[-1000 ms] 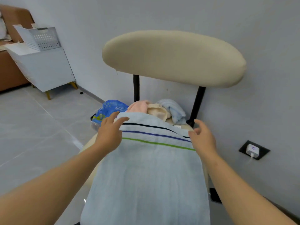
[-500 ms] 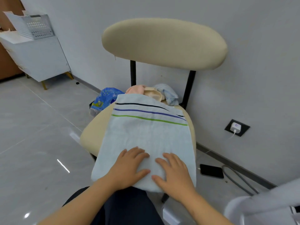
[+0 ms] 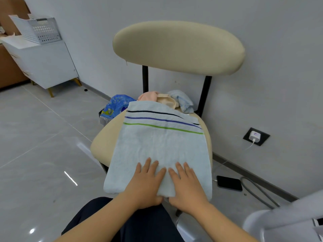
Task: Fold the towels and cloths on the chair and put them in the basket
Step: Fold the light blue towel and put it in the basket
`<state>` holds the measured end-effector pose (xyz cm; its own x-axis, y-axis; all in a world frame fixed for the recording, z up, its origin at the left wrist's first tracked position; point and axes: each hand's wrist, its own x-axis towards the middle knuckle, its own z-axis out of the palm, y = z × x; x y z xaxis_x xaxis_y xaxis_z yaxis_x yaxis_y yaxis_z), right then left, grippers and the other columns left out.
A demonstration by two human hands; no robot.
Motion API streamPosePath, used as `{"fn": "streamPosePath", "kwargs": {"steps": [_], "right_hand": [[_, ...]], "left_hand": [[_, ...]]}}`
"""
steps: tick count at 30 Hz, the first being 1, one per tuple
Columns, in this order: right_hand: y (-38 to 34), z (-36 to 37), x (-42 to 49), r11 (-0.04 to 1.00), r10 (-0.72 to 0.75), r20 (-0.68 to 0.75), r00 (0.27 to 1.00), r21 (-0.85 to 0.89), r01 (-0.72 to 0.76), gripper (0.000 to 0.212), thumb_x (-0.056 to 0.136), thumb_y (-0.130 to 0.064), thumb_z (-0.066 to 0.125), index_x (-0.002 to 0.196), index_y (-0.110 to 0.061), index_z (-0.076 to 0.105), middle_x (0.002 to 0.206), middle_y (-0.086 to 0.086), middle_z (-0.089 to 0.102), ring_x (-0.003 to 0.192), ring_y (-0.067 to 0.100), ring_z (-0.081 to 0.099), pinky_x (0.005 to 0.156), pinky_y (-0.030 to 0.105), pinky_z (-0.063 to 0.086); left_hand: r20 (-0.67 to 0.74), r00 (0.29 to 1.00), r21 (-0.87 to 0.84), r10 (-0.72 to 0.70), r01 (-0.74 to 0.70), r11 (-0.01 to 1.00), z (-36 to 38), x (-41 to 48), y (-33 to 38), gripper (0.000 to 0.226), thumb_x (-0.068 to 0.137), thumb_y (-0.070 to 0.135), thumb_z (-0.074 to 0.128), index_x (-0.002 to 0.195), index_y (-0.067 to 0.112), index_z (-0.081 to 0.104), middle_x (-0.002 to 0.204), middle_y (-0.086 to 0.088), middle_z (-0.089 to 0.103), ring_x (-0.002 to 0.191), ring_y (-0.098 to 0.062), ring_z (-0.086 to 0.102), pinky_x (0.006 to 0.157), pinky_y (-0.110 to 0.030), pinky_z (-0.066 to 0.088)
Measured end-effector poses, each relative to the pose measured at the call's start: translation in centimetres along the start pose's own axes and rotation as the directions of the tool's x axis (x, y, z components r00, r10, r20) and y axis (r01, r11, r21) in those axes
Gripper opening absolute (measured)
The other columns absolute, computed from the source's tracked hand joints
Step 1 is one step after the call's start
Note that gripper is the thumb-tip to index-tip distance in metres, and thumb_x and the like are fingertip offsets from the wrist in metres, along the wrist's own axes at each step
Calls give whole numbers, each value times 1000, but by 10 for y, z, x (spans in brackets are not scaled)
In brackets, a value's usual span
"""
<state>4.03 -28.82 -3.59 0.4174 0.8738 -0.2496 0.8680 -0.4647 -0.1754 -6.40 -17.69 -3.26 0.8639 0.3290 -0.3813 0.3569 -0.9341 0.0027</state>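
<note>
On the chair seat: one light blue towel [image 3: 162, 151], spread flat. Its near end hangs a bit past the front edge of the chair [image 3: 178, 48].
Towel look: fluffy and pale, with three thin stripes near the far end (black, purple, green). At the far right corner a second layer peeks out, so the stripes don't quite line up there.
Hands: two. The left hand [image 3: 145, 184] and right hand [image 3: 187, 187] lie side by side on the towel's near end, fingers straight and pressing flat, not gripping anything.
Other cloths: three I can count, bunched at the back of the seat: pink cloth [image 3: 148, 96], cream cloth [image 3: 166, 102], small blue cloth [image 3: 181, 100]. The towel's far edge covers their lower parts, so I honestly can't tell if more are under there.
Basket: one white basket [image 3: 40, 28] with holes, on a white cabinet [image 3: 45, 62] far left, well apart from the chair.
Floor stuff: one blue plastic bag [image 3: 117, 103] behind the seat, partly hidden, and one black phone [image 3: 229, 183] near the wall.
Wall: one charger [image 3: 254, 136] plugged in.
Cut off: a pale grey thing in the bottom right corner, no idea what it is.
</note>
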Motion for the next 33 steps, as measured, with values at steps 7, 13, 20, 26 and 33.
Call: {"fn": "streamPosePath", "kwargs": {"steps": [7, 13, 20, 26, 33], "right_hand": [[7, -18, 6, 972, 36, 25, 999, 230, -40, 48, 99, -28, 32, 146, -21, 32, 159, 1, 12, 146, 19, 5, 117, 29, 7], [5, -12, 1, 992, -8, 148, 989, 125, -11, 80, 87, -54, 48, 151, -21, 13, 159, 5, -5, 146, 26, -11, 119, 39, -3], [-1, -9, 4, 999, -3, 187, 982, -31, 9, 78, 86, -34, 55, 148, -15, 13, 158, 12, -8, 144, 35, -11, 118, 49, 0], [12, -20, 11, 996, -41, 159, 986, 85, 28, 52, 93, -6, 36, 144, -17, 33, 158, 4, 12, 146, 26, 6, 118, 38, 14], [28, -29, -1, 982, -168, 148, 975, 118, 151, 54, 92, 3, 40, 142, -18, 37, 154, 0, 22, 143, 18, 16, 111, 24, 17]], "left_hand": [[25, 1000, -35, 2, -1, 999, -6, -1, -3, 73, 93, 33, 43, 151, 22, 0, 158, -10, -8, 145, -33, -11, 117, -49, -1], [64, 997, -24, 30, -29, 999, -12, -1, -8, 60, 100, 26, 30, 151, 21, 0, 158, -10, -7, 145, -32, -9, 117, -46, 3], [76, 990, -255, 117, -94, 962, -34, 9, -26, 47, 100, 17, 31, 147, 21, 29, 157, -3, 17, 145, -17, 10, 112, -23, 7], [97, 990, -160, 105, -88, 983, -23, 2, -25, 67, 91, 9, 47, 149, 27, 18, 158, 1, 5, 146, -19, 0, 117, -32, 16], [90, 987, -175, 130, -113, 978, -27, 1, -30, 68, 91, -5, 37, 148, 29, 22, 158, 5, 7, 146, -15, 3, 114, -26, 17]]}}
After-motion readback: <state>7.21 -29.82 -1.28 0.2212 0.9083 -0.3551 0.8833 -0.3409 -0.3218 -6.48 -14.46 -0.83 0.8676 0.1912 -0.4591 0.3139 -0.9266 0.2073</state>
